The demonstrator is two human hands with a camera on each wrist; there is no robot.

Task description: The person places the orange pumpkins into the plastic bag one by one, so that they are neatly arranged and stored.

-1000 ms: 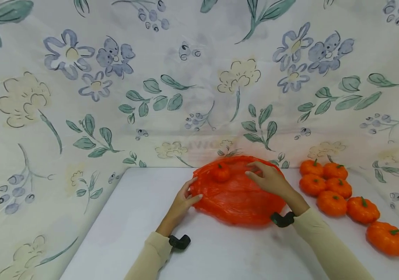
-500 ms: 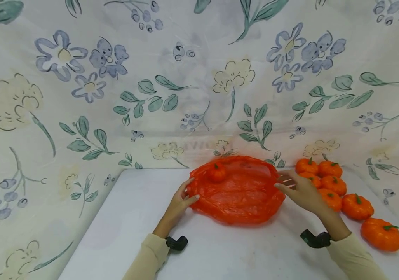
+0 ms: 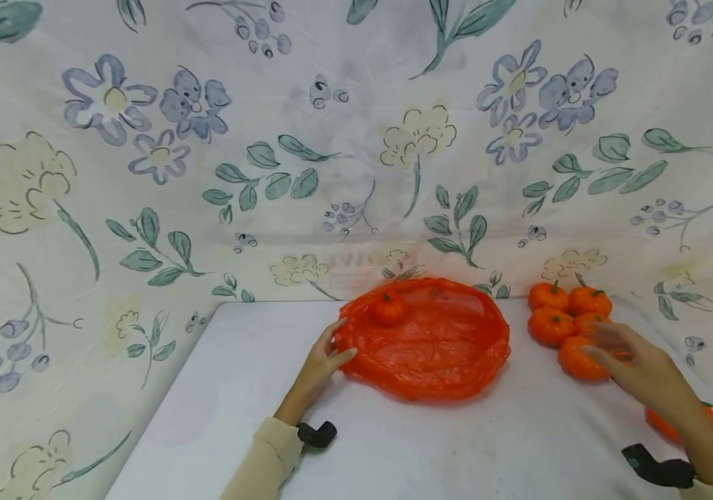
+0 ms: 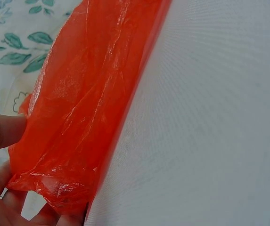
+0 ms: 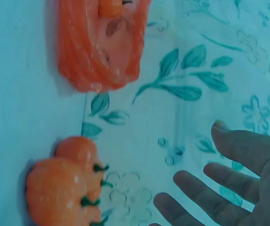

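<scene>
Head view: the white counter [image 3: 237,389] carries the red bag [image 3: 428,347], its edge gripped by the fingers of the left hand [image 3: 320,361]; the right hand [image 3: 640,364], fingers spread and empty, is near the pumpkins [image 3: 550,327]; one small pumpkin [image 3: 387,308] lies inside the bag; should the left grip loosen, the thin wall may collapse.

Floral sheeting [image 3: 356,160] round a white table [image 3: 237,368] makes a booth.
</scene>
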